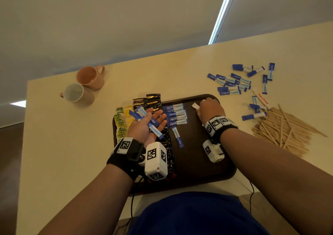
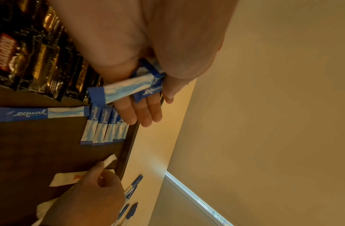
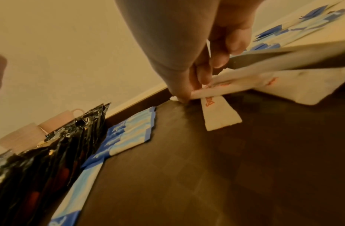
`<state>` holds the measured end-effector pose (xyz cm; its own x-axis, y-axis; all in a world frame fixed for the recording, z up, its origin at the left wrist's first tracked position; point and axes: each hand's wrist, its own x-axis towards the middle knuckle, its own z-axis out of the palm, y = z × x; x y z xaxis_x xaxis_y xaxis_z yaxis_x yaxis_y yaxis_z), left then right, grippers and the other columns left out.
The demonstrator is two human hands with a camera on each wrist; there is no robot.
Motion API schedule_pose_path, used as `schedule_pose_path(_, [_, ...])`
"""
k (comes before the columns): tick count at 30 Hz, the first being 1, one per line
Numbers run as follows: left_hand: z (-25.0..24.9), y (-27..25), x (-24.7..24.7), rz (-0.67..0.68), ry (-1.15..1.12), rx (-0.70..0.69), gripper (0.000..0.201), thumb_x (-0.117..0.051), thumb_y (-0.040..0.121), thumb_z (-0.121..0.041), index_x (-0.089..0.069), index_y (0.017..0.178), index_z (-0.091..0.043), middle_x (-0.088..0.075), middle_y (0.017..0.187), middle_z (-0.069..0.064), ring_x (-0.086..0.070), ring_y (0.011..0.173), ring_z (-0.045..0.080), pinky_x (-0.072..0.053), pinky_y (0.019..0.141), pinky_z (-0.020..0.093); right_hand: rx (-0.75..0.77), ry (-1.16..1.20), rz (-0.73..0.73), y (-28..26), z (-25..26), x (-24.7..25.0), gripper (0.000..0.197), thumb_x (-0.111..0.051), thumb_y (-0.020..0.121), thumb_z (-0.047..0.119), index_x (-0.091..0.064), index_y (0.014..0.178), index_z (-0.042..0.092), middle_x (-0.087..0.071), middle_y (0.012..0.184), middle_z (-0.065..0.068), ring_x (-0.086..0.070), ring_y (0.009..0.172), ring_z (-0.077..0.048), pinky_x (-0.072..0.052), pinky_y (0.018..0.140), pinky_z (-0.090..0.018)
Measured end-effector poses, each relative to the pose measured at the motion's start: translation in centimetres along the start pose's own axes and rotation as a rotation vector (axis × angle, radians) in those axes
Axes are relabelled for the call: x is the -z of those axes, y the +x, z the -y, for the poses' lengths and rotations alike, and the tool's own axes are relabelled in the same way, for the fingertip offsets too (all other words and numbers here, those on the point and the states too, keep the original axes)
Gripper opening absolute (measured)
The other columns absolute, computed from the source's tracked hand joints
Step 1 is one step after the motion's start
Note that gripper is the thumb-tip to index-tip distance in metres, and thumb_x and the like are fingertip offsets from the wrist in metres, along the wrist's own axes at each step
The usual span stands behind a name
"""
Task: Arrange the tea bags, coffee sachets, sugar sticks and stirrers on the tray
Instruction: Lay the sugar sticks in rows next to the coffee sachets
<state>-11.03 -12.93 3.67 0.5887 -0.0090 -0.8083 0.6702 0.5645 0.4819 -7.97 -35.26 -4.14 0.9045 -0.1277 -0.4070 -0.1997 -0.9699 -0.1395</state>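
Observation:
A dark brown tray (image 1: pixel 198 164) lies in front of me. My left hand (image 1: pixel 149 124) hovers palm up over its left part, fingers straight, thumb pinning a few blue sugar sticks (image 1: pixel 155 129) (image 2: pixel 125 90) against the palm. A neat row of blue sugar sticks (image 1: pixel 176 115) (image 2: pixel 105 126) lies on the tray, with one more (image 1: pixel 177 137) lengthwise below it. Black coffee sachets (image 1: pixel 147 101) and yellow-green tea bags (image 1: pixel 120 123) fill the tray's left side. My right hand (image 1: pixel 210 108) (image 3: pixel 187 91) pinches white red-printed sachets (image 3: pixel 219 116) (image 1: pixel 195 106) at the tray's far right.
Loose blue sugar sticks (image 1: pixel 232 83) and a white red-printed stick (image 1: pixel 262 97) are scattered on the table right of the tray. A heap of wooden stirrers (image 1: pixel 282 128) lies further right. Two mugs (image 1: pixel 90 77) stand at the back left.

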Motion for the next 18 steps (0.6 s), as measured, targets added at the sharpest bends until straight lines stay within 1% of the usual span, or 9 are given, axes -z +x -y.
schedule_pose_path(3, [-0.1,0.1,0.0,0.004,-0.002,-0.006,0.021,-0.035,0.109,-0.015,-0.055,0.104,-0.012,-0.068,0.098,0.015,-0.066,0.091,0.028,-0.054,0.083,0.042,-0.037,0.015,-0.011,0.4,-0.5,0.0,0.025,-0.051,0.100,0.024,-0.061,0.116,0.008,-0.058,0.119,-0.012,-0.054,0.113,-0.030,-0.048,0.092,-0.039])
schedule_pose_path(6, [-0.1,0.2,0.1,0.005,-0.008,-0.015,0.022,-0.034,0.109,-0.014,-0.055,0.102,-0.012,-0.067,0.097,0.014,-0.065,0.090,0.028,-0.052,0.086,0.043,-0.067,0.036,-0.046,0.5,-1.0,0.0,0.027,-0.053,0.099,0.023,-0.056,0.122,0.009,-0.058,0.122,-0.013,-0.055,0.112,-0.031,-0.049,0.092,-0.040])
schedule_pose_path(9, [0.0,0.4,0.1,0.008,-0.009,-0.008,0.022,-0.033,0.109,-0.014,-0.054,0.103,-0.012,-0.067,0.098,0.014,-0.065,0.090,0.028,-0.052,0.084,0.042,-0.019,-0.007,-0.049,0.2,-1.0,-0.1,0.033,-0.056,0.097,0.029,-0.052,0.126,0.012,-0.057,0.125,-0.010,-0.055,0.114,-0.030,-0.049,0.091,-0.040])
schedule_pose_path(13, [-0.1,0.5,0.0,0.006,-0.012,0.002,0.021,-0.034,0.109,-0.014,-0.055,0.105,-0.012,-0.068,0.098,0.014,-0.066,0.091,0.029,-0.053,0.081,0.042,-0.033,-0.008,-0.016,-0.3,-1.5,0.0,0.024,-0.051,0.099,0.023,-0.055,0.120,0.012,-0.059,0.120,-0.010,-0.056,0.109,-0.030,-0.050,0.090,-0.041])
schedule_pose_path(14, [0.0,0.5,0.0,0.006,-0.013,0.004,0.021,-0.035,0.109,-0.014,-0.055,0.105,-0.012,-0.068,0.098,0.014,-0.066,0.091,0.029,-0.053,0.080,0.041,-0.018,-0.017,-0.031,-0.4,-1.5,0.2,0.024,-0.052,0.099,0.024,-0.055,0.119,0.012,-0.059,0.119,-0.010,-0.056,0.109,-0.029,-0.050,0.090,-0.041])
schedule_pose_path(16, [0.0,0.6,0.0,0.002,-0.016,0.007,0.021,-0.035,0.108,-0.014,-0.055,0.105,-0.012,-0.068,0.098,0.014,-0.066,0.091,0.029,-0.053,0.078,0.041,0.093,-0.053,-0.056,-0.9,-0.9,0.5,0.027,-0.054,0.098,0.032,-0.057,0.117,0.013,-0.057,0.118,-0.008,-0.054,0.109,-0.027,-0.048,0.092,-0.039])
schedule_pose_path(17, [0.0,0.6,0.0,0.000,-0.017,0.009,0.021,-0.035,0.108,-0.014,-0.055,0.104,-0.012,-0.069,0.098,0.014,-0.066,0.091,0.029,-0.053,0.077,0.041,0.179,-0.058,-0.029,-1.3,-0.2,0.5,0.029,-0.054,0.097,0.036,-0.059,0.115,0.014,-0.057,0.115,-0.006,-0.054,0.108,-0.025,-0.048,0.093,-0.038])
schedule_pose_path(18, [0.0,0.6,0.1,0.001,-0.019,0.011,0.021,-0.035,0.108,-0.014,-0.055,0.104,-0.012,-0.069,0.098,0.014,-0.066,0.090,0.029,-0.053,0.077,0.041,0.271,-0.050,0.036,-1.9,0.7,0.4,0.031,-0.053,0.097,0.041,-0.061,0.112,0.015,-0.057,0.111,-0.005,-0.055,0.105,-0.022,-0.049,0.092,-0.037])
